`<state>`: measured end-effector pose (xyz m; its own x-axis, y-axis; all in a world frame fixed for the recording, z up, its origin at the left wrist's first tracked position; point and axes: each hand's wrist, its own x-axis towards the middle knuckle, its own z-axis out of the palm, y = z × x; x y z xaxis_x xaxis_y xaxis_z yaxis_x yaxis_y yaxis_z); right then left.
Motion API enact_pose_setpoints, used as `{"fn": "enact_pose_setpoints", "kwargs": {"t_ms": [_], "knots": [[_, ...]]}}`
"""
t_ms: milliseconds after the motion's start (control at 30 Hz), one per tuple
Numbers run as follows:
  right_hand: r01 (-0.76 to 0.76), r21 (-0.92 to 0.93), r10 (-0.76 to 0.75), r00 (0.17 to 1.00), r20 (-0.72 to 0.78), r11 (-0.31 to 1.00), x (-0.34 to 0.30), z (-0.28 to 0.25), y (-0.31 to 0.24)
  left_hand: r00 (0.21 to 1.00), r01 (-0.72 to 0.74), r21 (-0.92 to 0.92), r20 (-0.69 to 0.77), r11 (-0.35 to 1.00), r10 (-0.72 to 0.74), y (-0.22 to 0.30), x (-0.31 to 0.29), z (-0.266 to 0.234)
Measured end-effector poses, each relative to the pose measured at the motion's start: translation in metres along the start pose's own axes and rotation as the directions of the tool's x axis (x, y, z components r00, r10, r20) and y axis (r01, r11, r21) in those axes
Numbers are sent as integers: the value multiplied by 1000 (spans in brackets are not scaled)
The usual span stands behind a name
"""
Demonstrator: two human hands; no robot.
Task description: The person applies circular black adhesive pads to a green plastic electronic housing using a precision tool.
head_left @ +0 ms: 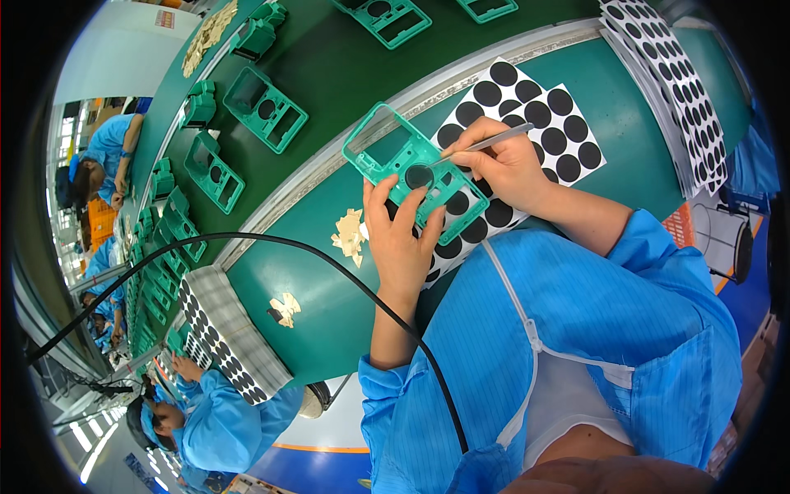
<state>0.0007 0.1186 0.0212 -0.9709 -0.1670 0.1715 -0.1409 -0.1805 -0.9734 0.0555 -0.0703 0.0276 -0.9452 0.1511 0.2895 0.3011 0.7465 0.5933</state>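
Observation:
A green plastic housing (418, 154) with a large rectangular opening is tilted above the bench in front of me. My left hand (398, 251) grips it from below, fingertips spread over its face near a round black disc (418, 176). In my right hand (512, 171) are slim grey metal tweezers (500, 138), closed between thumb and fingers. Their tip reaches the housing beside the disc's upper right edge. White sheets (586, 132) bearing rows of round black stickers lie under the housing and my right hand.
Several similar green housings (265, 109) rest on the dark green belt (325, 90) beyond a metal rail. Torn cream paper scraps (349, 236) lie left of my hand. Sticker sheets (683, 103) are stacked at right. A black cable (300, 244) arcs across. Co-workers in blue (234, 424) sit left.

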Motion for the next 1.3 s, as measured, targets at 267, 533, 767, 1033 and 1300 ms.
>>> {"fn": "enact_pose_setpoints", "kwargs": {"t_ms": [267,533,767,1033,1300], "knots": [[-44,-35,43,999,-24,998,0,1,0,1000,12,1,21,1000,-12,0,-1,-1],[-70,-16,70,997,-32,997,0,2,1,998,38,-12,49,999,-37,0,1,-2],[6,-142,-1,999,38,990,0,-2,1,999,-1,38,40,999,0,1,0,-2],[7,-62,-9,999,-40,998,0,2,7,998,-27,61,62,998,23,1,1,-1],[32,-208,-19,998,62,978,-2,-3,4,995,-83,104,65,991,76,0,4,-3]]}}
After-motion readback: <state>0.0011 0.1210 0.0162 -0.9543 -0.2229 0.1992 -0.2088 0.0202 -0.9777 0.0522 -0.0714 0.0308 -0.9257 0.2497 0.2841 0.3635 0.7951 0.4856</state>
